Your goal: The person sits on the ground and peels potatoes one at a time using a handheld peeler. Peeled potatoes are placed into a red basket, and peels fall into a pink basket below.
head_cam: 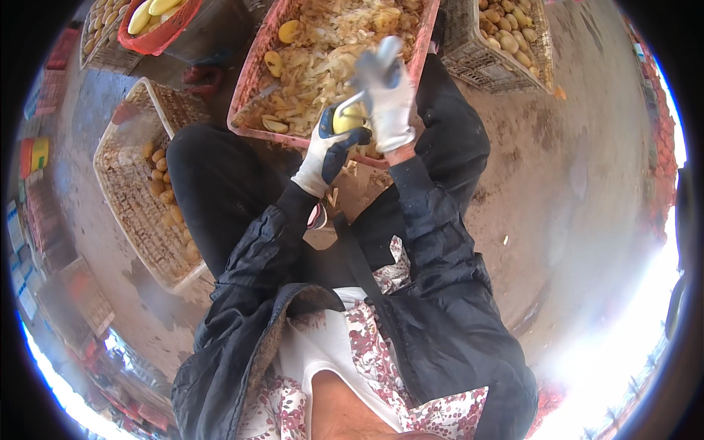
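My left hand [324, 148], in a white knit glove with a dark blue coated palm, holds a pale peeled potato [347, 120] over the near edge of a pink plastic tub [235, 104]. My right hand [388, 91], gloved alike and blurred, is closed around the handle of a peeler [351, 101], whose metal head lies against the potato. Beneath both hands, the tub holds a thick heap of peelings [324, 69]. A few yellowish potato pieces [273, 64] lie at its left side.
Left of my knee stands a dirty white plastic crate [124, 206] with unpeeled potatoes [159, 173]. Another crate [484, 66] of potatoes is at the upper right. A red mesh bag [159, 41] with peeled pale produce sits at the upper left, by a dark bucket [212, 33].
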`<state>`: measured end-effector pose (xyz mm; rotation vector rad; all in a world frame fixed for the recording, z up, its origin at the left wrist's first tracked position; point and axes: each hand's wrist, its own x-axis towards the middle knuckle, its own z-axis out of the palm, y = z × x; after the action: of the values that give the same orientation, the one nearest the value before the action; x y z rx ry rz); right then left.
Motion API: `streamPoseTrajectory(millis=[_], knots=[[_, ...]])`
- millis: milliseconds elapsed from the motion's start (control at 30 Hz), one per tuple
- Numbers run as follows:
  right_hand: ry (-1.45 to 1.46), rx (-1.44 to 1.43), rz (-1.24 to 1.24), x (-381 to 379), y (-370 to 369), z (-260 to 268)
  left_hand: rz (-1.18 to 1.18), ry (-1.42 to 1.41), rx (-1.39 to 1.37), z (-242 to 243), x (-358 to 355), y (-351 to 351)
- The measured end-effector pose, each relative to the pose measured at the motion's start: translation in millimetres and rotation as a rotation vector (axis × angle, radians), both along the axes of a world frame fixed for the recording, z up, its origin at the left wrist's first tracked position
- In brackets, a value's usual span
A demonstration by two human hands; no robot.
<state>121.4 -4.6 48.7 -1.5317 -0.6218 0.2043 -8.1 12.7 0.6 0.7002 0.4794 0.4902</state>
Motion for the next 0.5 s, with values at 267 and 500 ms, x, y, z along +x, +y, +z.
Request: streamPoseTrajectory(millis=[267, 500], knots=[[0.364, 0.115, -0.151, 30.6, 8.6, -5.8, 0.004, 0.198, 0.303, 19.1, 2.2, 0.6], [0.122, -0.174, -0.154, 30.4, 9.8, -20.3, -0.014, 0.15, 0.167, 13.9, 1.7, -4.1]])
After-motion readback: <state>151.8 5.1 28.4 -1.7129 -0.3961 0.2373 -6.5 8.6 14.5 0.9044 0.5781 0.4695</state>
